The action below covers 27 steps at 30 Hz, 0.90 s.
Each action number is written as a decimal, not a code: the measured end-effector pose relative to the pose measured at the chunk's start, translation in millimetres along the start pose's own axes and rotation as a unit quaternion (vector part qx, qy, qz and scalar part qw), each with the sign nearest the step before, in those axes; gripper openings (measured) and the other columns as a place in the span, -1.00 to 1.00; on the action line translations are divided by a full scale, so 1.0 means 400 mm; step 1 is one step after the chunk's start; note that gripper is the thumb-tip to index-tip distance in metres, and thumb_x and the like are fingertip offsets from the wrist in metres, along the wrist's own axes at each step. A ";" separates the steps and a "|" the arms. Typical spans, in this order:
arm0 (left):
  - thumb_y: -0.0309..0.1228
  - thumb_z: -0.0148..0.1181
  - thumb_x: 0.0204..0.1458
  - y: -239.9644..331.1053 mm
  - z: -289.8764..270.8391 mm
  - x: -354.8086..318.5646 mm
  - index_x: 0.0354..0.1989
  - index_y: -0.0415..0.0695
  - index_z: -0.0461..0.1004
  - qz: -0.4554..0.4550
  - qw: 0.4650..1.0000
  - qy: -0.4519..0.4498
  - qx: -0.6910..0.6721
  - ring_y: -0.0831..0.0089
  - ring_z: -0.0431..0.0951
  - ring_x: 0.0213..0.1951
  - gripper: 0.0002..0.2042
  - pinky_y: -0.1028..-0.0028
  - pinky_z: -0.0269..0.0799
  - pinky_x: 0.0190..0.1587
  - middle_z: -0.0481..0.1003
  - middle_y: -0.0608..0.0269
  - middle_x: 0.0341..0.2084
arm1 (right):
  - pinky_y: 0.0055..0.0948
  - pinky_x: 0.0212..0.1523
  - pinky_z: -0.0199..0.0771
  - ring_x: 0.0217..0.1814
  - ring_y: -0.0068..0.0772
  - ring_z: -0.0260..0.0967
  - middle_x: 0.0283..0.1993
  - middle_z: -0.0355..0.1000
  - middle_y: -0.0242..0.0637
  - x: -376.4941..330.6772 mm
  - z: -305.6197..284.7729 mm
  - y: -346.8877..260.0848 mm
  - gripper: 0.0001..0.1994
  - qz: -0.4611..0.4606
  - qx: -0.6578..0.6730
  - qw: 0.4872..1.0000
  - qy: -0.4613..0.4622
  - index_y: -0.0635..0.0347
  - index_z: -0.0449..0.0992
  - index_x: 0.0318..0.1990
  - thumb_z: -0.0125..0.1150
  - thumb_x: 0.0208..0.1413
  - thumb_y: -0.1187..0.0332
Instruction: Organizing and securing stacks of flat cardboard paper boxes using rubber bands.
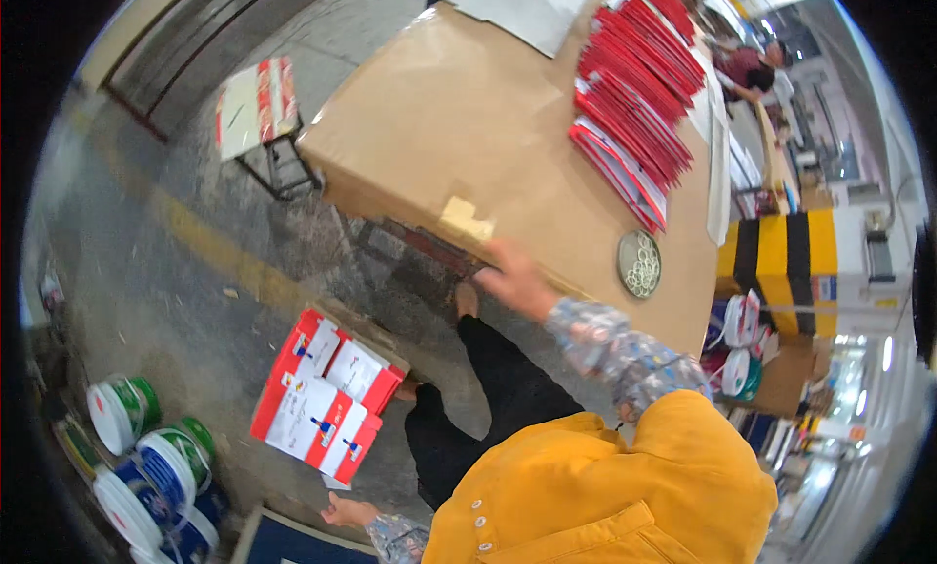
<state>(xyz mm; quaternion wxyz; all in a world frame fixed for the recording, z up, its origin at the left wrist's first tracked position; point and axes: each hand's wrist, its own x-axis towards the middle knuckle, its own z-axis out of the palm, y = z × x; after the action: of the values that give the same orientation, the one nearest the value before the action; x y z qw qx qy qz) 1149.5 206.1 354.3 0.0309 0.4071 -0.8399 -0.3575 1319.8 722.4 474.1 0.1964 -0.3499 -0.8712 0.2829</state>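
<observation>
Nearest the camera is the person's own yellow vest (625, 486), worn over patterned sleeves, with dark trousers (488, 398) below. The left hand (346, 512) hangs low by the body, fingers loosely spread, holding nothing. Just above it on the floor lies a stack of flattened red and white cartons (322, 398), close to the left hand but not touching it. Further left on the floor stand several white tubs with green and blue bands (146, 447).

The right hand (515, 276) reaches forward and rests at the near edge of the table (459, 115), which is covered in brown cardboard. The hand is blurred; whether its fingers grip the edge cannot be told. Just beside it on the table edge sits a small pale yellow piece (467, 218). To its right lies a round tin of rings (639, 263). Beyond, a long overlapping row of red folded cartons (634, 96) runs along the table. A small stool with printed sheets (259, 105) stands off the table's left corner. Another person (752, 66) works at the far end.
</observation>
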 end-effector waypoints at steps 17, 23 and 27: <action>-0.55 0.14 0.06 0.562 0.512 -1.333 0.01 -0.27 0.32 0.277 0.687 -0.663 -0.110 0.47 0.41 -0.09 -0.67 0.48 0.33 0.03 0.40 0.21 -0.13 | -0.20 -0.15 0.39 -0.01 -0.14 0.29 0.02 0.25 -0.19 0.038 -0.577 0.757 -0.14 0.103 -0.354 0.929 -0.016 0.13 0.16 0.22 0.45 -0.32 0.18; -0.48 0.17 0.07 0.523 0.572 -1.530 -0.03 -0.25 0.36 0.230 0.595 -0.770 -0.033 0.50 0.44 -0.13 -0.71 0.50 0.36 -0.03 0.44 0.25 -0.20 | -0.26 -0.30 0.48 -0.19 -0.11 0.38 -0.08 0.28 -0.05 0.061 -0.618 0.748 -0.31 0.055 -0.394 0.914 -0.078 0.32 0.16 0.16 0.24 -0.24 0.47; -0.26 0.19 0.10 0.531 0.602 -1.652 -0.05 -0.23 0.37 0.169 0.551 -0.816 0.043 0.51 0.46 -0.16 -0.65 0.53 0.37 -0.11 0.46 0.27 -0.20 | -0.15 -0.24 0.46 -0.19 -0.02 0.41 -0.12 0.35 0.02 0.109 -0.694 0.728 -0.43 0.021 -0.300 0.951 -0.074 0.39 0.21 0.10 0.13 -0.19 0.55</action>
<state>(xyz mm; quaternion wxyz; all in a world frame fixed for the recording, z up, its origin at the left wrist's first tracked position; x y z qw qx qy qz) 1366.9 898.9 466.7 -0.6255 -0.2081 -0.5721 -0.4880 1585.1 1025.8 508.7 0.0112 -0.3891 -0.9204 0.0377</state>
